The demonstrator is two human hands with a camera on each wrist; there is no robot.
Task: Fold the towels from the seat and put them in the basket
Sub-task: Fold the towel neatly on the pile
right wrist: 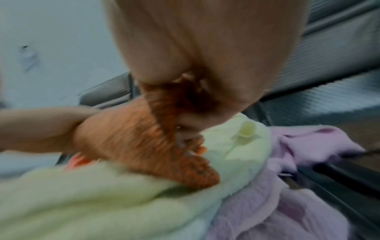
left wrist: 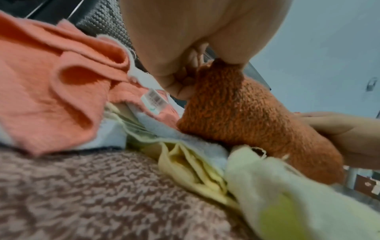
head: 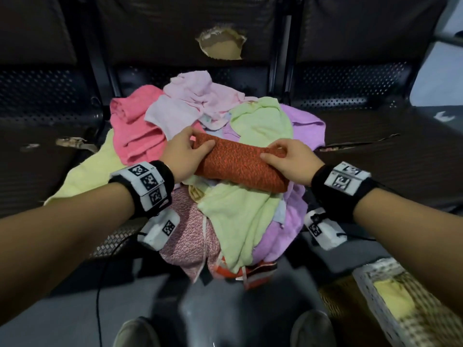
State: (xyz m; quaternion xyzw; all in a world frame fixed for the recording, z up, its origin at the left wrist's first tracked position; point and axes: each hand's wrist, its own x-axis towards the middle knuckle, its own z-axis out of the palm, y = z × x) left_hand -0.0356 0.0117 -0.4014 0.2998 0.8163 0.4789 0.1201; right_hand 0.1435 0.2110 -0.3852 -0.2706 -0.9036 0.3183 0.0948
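An orange-red towel (head: 240, 162), doubled into a long band, lies across the top of a heap of towels (head: 240, 216) on the dark seat (head: 375, 156). My left hand (head: 186, 152) pinches its left end (left wrist: 226, 100), thumb on top. At the other end my right hand (head: 285, 157) pinches the towel (right wrist: 144, 142), fingers curled over the edge. A white woven basket (head: 370, 286) stands at the lower right with a yellow towel (head: 393, 299) inside.
The heap holds pink (head: 136, 131), pale lilac (head: 190, 101), light green (head: 260, 118), purple (head: 305, 121) and speckled pink (head: 190, 236) towels. The seat back has a torn hole (head: 221, 45). My shoes (head: 136, 333) show at the bottom.
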